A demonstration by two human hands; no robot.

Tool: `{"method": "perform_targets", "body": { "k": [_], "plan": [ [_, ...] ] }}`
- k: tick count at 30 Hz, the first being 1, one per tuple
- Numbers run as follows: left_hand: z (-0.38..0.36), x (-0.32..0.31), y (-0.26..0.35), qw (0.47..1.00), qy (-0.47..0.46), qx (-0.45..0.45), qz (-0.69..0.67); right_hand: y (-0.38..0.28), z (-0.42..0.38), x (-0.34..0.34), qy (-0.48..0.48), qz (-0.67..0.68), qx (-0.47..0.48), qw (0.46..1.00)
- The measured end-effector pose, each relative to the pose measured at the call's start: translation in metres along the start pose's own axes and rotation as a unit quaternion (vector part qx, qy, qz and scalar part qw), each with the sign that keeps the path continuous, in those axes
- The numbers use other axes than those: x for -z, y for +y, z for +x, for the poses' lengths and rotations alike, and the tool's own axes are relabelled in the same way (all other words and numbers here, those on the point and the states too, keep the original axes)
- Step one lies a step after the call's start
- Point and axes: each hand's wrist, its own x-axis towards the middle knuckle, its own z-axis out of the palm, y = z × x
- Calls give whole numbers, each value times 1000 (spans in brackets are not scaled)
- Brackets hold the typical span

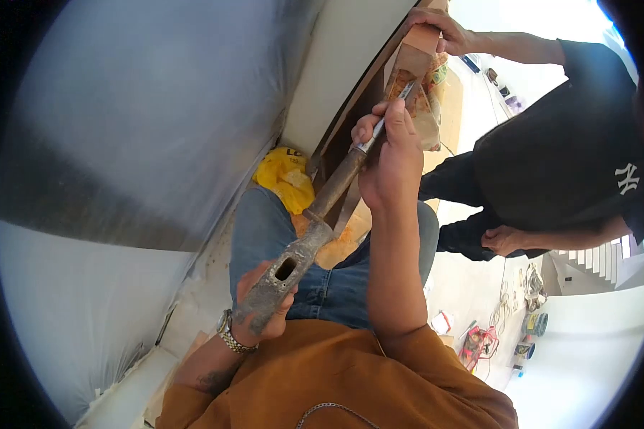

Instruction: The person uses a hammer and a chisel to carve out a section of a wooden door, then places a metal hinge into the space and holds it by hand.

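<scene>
A worn metal hammer head (279, 279) with an oval hole through it is gripped by my left hand (265, 304), which wears a watch. The hammer head touches the end of a long chisel-like tool (340, 182). My right hand (393, 154) is wrapped round the tool's upper shaft, and its metal tip (406, 91) lies against a wooden piece (413, 61) at the top. A co-worker's hand (436, 25) rests on the upper end of that wooden piece.
A person in a black shirt (558, 150) stands at the right. A yellow bag (283, 175) lies beyond my knee. Plastic sheeting (136, 129) hangs on the left. Cans (535, 324), a red tool (479, 345) and cables are on the floor at the right.
</scene>
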Motion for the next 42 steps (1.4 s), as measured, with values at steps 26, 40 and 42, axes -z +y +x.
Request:
{"method": "perform_targets", "body": {
  "k": [26,40,42],
  "plan": [
    [-22,-2,13,979,-54,-87,177,-29,-40,-13,-2,33,-51,998],
    [-9,-5,6,987,-23,-108,117,-42,-33,-17,-7,64,-74,995],
    [-6,-4,10,980,-54,-127,146,-42,-31,-16,-14,63,-76,995]
  ]
}}
